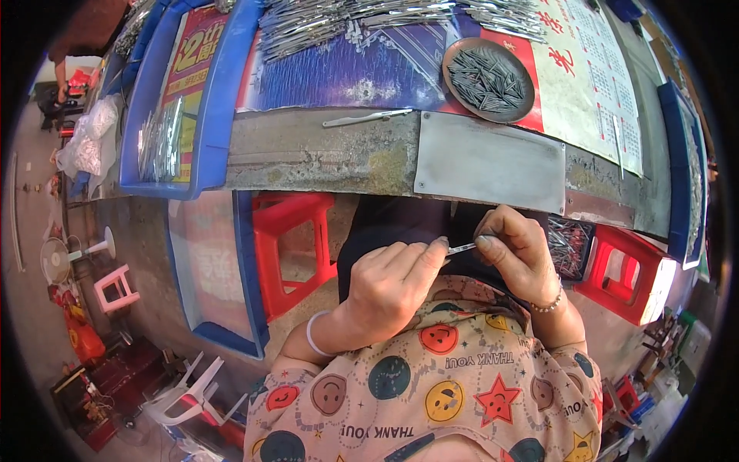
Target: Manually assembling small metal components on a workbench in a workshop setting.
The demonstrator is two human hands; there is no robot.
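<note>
In front of my body, a small, slim silver metal piece [462,249] spans the gap between my hands. My left hand [396,281] is closed, its thumb and forefinger pinching one end. The other end is pinched by the thumb and fingers of my right hand [517,250], which is nearer the table. Its ends are hidden by the fingertips, so its exact kind does not show. Beyond the hands, on the table's near edge, lies a slim silver tool [367,118]. To its right a pale metal plate [493,163] is fixed along that edge.
A round dish [514,114] of small dark metal pieces sits on the table. Behind it are piles of silver metal strips [304,31]. Blue trays [212,146] stand at the left, another blue tray [683,177] at the right. Red stools [296,202] flank my legs.
</note>
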